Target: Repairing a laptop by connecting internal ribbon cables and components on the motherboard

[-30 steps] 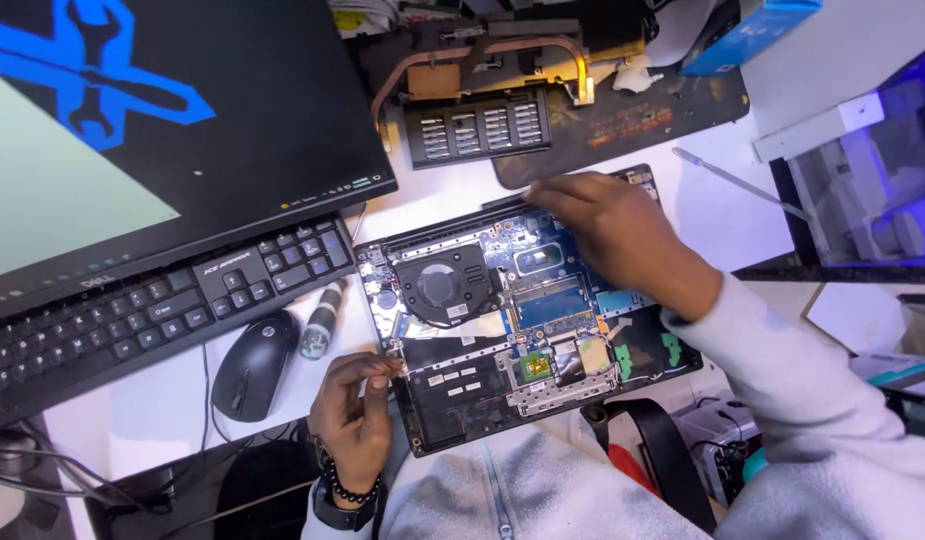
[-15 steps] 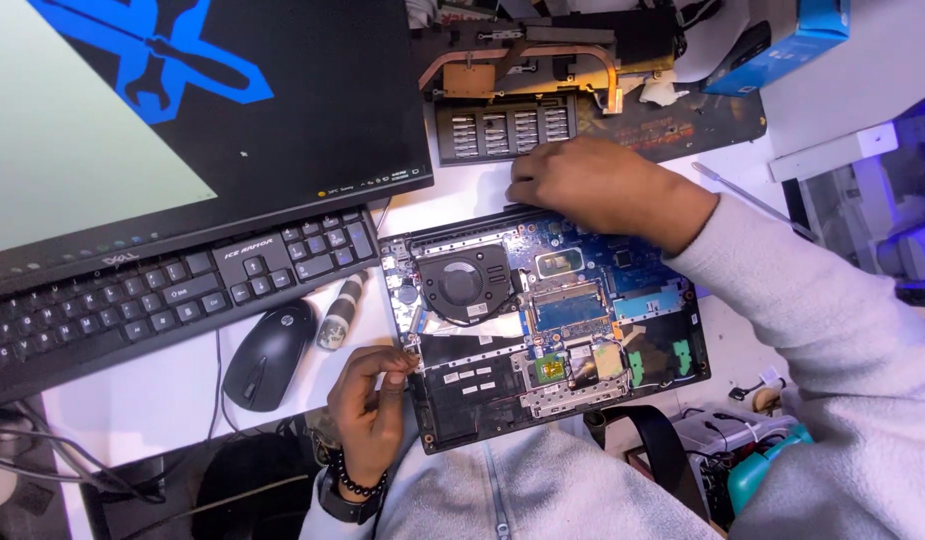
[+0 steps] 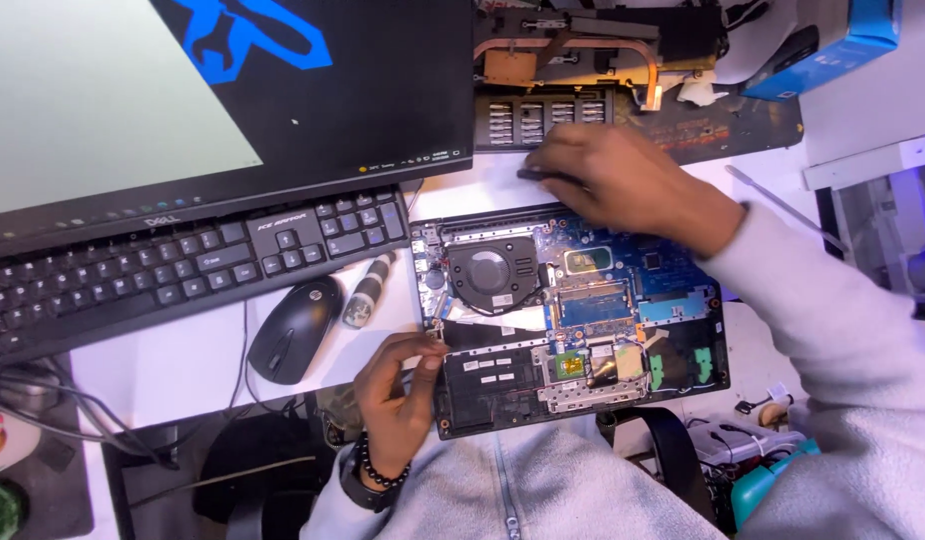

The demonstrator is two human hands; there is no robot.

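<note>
a white desk point(image 3: 183, 370) carries a black monitor point(image 3: 383, 90), a black keyboard point(image 3: 183, 265) and a black mouse point(image 3: 295, 328). an opened laptop base point(image 3: 573, 320), fan and blue circuit board bare, lies at the desk's front edge. the left hand point(image 3: 398, 385) pinches at the base's left edge, fingertips nearly closed on something too small to tell. the right hand point(image 3: 623, 185) rests at the base's far edge, fingers curled around a small dark thing. a copper heat pipe assembly point(image 3: 583, 50) lies beyond.
</note>
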